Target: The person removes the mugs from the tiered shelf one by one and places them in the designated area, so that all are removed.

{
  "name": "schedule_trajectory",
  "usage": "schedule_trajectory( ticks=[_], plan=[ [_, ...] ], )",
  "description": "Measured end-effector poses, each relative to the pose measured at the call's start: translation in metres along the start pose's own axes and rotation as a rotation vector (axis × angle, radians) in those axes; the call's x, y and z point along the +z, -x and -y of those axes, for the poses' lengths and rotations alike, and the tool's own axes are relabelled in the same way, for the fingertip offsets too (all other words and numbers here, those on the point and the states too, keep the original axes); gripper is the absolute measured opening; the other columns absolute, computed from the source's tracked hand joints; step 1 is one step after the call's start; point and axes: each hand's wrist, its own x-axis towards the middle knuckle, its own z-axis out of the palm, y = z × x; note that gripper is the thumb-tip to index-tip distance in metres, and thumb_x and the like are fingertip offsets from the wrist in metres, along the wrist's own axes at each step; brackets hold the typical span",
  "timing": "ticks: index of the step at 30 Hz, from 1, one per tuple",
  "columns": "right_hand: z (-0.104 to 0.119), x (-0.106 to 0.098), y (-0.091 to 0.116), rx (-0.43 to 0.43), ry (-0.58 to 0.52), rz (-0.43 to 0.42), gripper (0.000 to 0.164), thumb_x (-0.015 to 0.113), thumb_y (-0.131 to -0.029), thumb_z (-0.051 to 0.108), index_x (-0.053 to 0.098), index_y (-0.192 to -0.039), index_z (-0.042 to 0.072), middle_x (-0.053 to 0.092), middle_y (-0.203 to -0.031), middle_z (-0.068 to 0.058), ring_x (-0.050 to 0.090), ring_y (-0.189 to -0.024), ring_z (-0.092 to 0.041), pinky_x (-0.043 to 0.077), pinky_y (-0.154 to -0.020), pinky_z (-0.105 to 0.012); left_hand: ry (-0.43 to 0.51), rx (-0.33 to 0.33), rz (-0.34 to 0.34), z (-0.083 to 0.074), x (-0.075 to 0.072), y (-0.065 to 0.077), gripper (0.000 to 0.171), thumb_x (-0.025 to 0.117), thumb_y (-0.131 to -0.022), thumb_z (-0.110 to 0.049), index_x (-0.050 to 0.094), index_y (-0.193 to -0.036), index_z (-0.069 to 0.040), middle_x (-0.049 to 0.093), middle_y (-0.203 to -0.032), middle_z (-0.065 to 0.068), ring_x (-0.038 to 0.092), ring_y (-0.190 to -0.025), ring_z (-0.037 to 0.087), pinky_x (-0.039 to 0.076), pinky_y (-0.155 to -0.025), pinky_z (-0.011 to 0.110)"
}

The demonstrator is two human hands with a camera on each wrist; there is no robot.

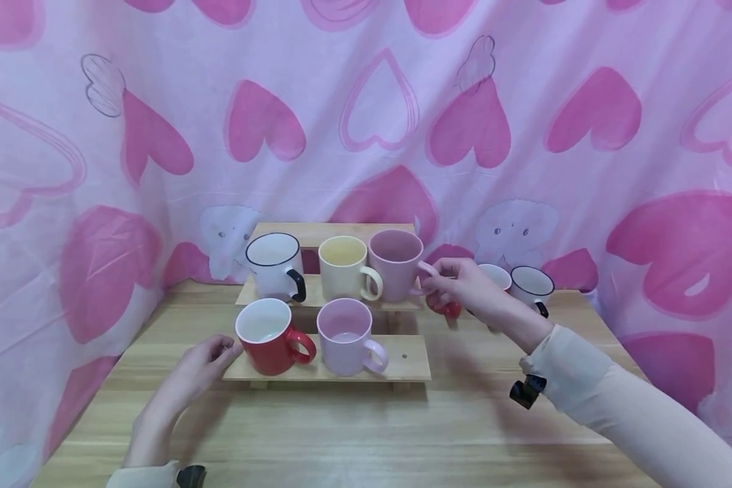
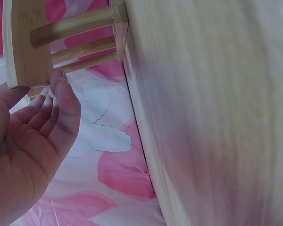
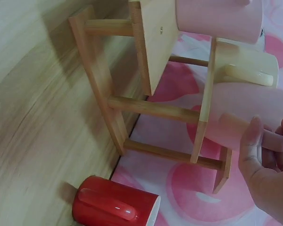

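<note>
My right hand (image 1: 463, 288) pinches the handle of a dusty-pink mug (image 1: 395, 264) at the right end of the upper board. The mug is upright beside a cream mug (image 1: 340, 268); a white mug with a black rim (image 1: 274, 261) is farther left. Below, a red mug (image 1: 265, 346) and a lighter pink mug (image 1: 343, 342) stand on the lower board of the wooden rack (image 1: 405, 359). My left hand (image 1: 195, 369) grips that board's left end, with fingertips (image 2: 60, 77) on one face and the thumb partly hidden behind it.
Right of the rack, a second red mug (image 3: 115, 202) stands on the wooden table (image 1: 341, 434). Behind my right forearm are a white mug (image 1: 495, 274), partly hidden, and a black-rimmed mug (image 1: 532, 281). A heart-patterned cloth (image 1: 317, 183) hangs behind the table.
</note>
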Motion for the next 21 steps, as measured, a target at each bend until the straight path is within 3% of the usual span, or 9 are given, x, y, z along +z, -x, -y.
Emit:
schedule_trajectory(
  ticks=[6,12,17,21],
  plan=[
    [-0.002,0.003,0.001,0.002,-0.041,-0.056,0.024,0.064,-0.095,0.015,0.060,-0.106,-0.006,0.066,-0.091,-0.024,0.062,-0.070,-0.027,0.046,-0.047,-0.031,0.011,-0.006,0.009,-0.001,0.000,0.000,0.032,0.055,-0.101,-0.035,0.061,-0.106,-0.003,0.051,-0.075,0.003,0.049,-0.073,0.018,0.042,-0.063,0.032],
    [-0.001,0.007,0.000,-0.018,-0.029,-0.123,0.023,0.066,-0.094,0.016,0.063,-0.103,-0.005,0.068,-0.098,-0.025,0.066,-0.079,-0.033,0.056,-0.068,-0.038,0.002,-0.010,0.009,-0.001,0.000,0.001,0.032,0.055,-0.101,-0.035,0.061,-0.107,-0.004,0.051,-0.076,0.002,0.049,-0.073,0.018,0.042,-0.063,0.032],
    [0.001,0.003,0.005,-0.043,-0.063,-0.099,0.029,0.065,-0.095,0.017,0.061,-0.108,-0.008,0.068,-0.102,-0.026,0.069,-0.082,-0.032,0.055,-0.078,-0.045,0.014,0.007,0.004,0.001,0.000,0.000,0.033,0.054,-0.101,-0.035,0.062,-0.106,-0.003,0.052,-0.076,0.002,0.050,-0.073,0.018,0.042,-0.063,0.031],
    [0.007,-0.007,0.016,-0.046,-0.033,-0.097,0.033,0.066,-0.095,0.022,0.061,-0.112,-0.007,0.069,-0.104,-0.022,0.070,-0.085,-0.030,0.055,-0.078,-0.039,0.018,0.014,-0.001,0.001,0.001,0.000,0.033,0.054,-0.101,-0.034,0.062,-0.105,-0.002,0.052,-0.075,0.002,0.049,-0.073,0.018,0.042,-0.063,0.031]
  ],
)
